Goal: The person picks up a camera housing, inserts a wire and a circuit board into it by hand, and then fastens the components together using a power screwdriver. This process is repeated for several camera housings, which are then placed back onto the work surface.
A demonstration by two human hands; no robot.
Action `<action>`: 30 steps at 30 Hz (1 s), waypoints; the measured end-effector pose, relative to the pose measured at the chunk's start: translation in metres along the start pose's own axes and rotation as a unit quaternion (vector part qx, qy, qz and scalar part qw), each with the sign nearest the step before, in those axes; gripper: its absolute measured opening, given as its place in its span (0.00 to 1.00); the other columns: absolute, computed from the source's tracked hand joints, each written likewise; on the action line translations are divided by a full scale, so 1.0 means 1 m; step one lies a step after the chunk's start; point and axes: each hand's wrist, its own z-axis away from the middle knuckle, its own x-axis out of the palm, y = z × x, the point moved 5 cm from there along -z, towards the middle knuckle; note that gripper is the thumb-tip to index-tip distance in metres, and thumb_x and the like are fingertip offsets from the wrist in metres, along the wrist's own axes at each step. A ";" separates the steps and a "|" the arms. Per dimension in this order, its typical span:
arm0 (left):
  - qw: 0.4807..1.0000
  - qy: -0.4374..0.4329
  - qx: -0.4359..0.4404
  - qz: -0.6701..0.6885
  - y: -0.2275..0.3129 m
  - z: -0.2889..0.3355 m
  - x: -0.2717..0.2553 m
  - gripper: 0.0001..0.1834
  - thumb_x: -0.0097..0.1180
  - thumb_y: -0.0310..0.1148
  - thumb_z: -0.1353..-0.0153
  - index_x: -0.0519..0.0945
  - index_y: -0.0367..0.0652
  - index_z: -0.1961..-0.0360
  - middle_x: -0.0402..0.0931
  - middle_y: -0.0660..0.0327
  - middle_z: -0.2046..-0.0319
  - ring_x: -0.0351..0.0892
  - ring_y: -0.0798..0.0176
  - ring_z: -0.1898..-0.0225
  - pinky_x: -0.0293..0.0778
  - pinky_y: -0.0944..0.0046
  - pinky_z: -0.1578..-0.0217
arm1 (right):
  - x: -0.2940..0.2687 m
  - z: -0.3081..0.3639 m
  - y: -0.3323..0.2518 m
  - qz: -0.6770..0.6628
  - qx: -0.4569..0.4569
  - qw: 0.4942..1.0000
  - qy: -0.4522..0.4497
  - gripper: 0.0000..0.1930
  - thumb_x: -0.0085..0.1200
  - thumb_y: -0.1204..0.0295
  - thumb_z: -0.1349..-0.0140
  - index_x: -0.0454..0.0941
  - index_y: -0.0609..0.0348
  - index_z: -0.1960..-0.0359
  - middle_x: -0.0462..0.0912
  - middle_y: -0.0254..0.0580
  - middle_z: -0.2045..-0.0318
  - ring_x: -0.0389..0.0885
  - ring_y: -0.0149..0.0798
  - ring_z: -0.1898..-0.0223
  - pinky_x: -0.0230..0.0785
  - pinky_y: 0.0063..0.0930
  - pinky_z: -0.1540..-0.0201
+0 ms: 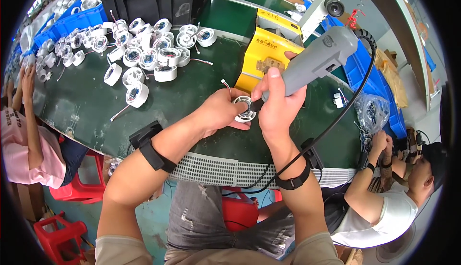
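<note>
One co-worker in a pink shirt (31,142) sits at the far left, hands at the edge of the green surface (96,114), near a red stool (79,184). Further in, many white round units (137,94) lie heaped, several trailing thin wires, with a blue bin (93,17) and a black crate (153,3) behind them. Toward the middle, the left hand (216,107) has its grip closed around a white ring-shaped part (244,116), fingers and thumb at its rim; whether that part also rests on the surface, I cannot tell. Just behind stands a yellow box (248,66) with a brass-coloured fitting (270,65) on its front. Beside the part, the right hand (281,102) has its grip wrapped around a grey power tool (314,61), tilted so its dark tip (257,105) meets or nearly meets the part; contact is unclear. A black cable (338,119) curves down from the tool. Farther right lie a clear plastic bag (373,112) and a blue tray (393,116), near another co-worker in a white shirt (379,217).
</note>
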 end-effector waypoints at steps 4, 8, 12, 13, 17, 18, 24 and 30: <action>1.000 0.025 0.004 0.001 0.001 0.002 -0.001 0.15 0.47 0.24 0.34 0.68 0.27 0.48 0.72 0.52 0.56 0.79 0.60 0.59 0.84 0.61 0.60 | 0.000 0.001 0.000 -0.001 0.001 1.000 0.000 0.19 0.46 0.75 0.34 0.59 0.61 0.43 0.68 0.37 0.84 0.67 0.30 0.86 0.66 0.25 0.79; 0.999 0.031 0.017 0.004 -0.004 0.001 -0.004 0.13 0.46 0.25 0.33 0.70 0.27 0.51 0.75 0.51 0.61 0.81 0.59 0.65 0.84 0.61 0.63 | 0.003 0.002 0.005 -0.004 -0.004 1.000 -0.011 0.18 0.45 0.75 0.34 0.59 0.62 0.44 0.68 0.37 0.84 0.68 0.30 0.85 0.66 0.25 0.79; 0.999 0.032 0.022 -0.005 -0.003 -0.001 -0.002 0.13 0.44 0.26 0.33 0.70 0.27 0.51 0.75 0.51 0.61 0.82 0.59 0.65 0.84 0.61 0.63 | 0.002 0.000 0.006 0.001 -0.002 1.000 -0.012 0.18 0.46 0.75 0.35 0.60 0.63 0.45 0.69 0.36 0.84 0.69 0.30 0.85 0.66 0.24 0.79; 0.999 0.033 0.022 -0.011 -0.003 -0.002 -0.002 0.13 0.43 0.26 0.32 0.70 0.28 0.50 0.76 0.51 0.60 0.82 0.59 0.65 0.84 0.60 0.62 | 0.002 0.001 0.009 -0.005 0.014 1.000 -0.017 0.18 0.47 0.75 0.36 0.60 0.64 0.46 0.69 0.36 0.83 0.69 0.30 0.85 0.65 0.24 0.79; 0.999 0.040 0.028 -0.007 -0.004 -0.002 -0.005 0.14 0.42 0.26 0.32 0.70 0.29 0.49 0.76 0.51 0.59 0.82 0.58 0.62 0.83 0.59 0.60 | 0.005 0.002 0.016 -0.016 0.063 0.996 -0.053 0.20 0.50 0.78 0.38 0.62 0.65 0.46 0.72 0.35 0.76 0.71 0.28 0.83 0.66 0.22 0.78; 0.998 0.046 0.029 -0.012 -0.003 -0.002 -0.003 0.15 0.42 0.25 0.33 0.69 0.29 0.48 0.76 0.51 0.59 0.82 0.58 0.61 0.83 0.59 0.59 | 0.004 0.001 0.014 -0.024 0.059 0.996 -0.060 0.20 0.50 0.78 0.39 0.62 0.65 0.45 0.72 0.35 0.76 0.71 0.28 0.82 0.67 0.22 0.78; 0.970 0.094 0.109 -0.196 0.013 0.006 -0.032 0.18 0.49 0.25 0.37 0.71 0.36 0.45 0.76 0.53 0.54 0.80 0.58 0.56 0.82 0.61 0.59 | -0.018 -0.006 0.021 -0.161 0.008 0.981 -0.104 0.30 0.54 0.56 0.36 0.60 0.63 0.40 0.75 0.38 0.66 0.77 0.32 0.65 0.70 0.30 0.57; 0.651 0.413 0.310 -0.556 0.057 0.039 -0.072 0.34 0.62 0.23 0.50 0.69 0.48 0.39 0.58 0.45 0.35 0.50 0.41 0.31 0.52 0.49 0.34 | -0.171 -0.055 0.018 0.342 -0.065 0.905 0.243 0.19 0.59 0.62 0.40 0.72 0.62 0.53 0.74 0.46 0.55 0.72 0.44 0.49 0.63 0.36 0.44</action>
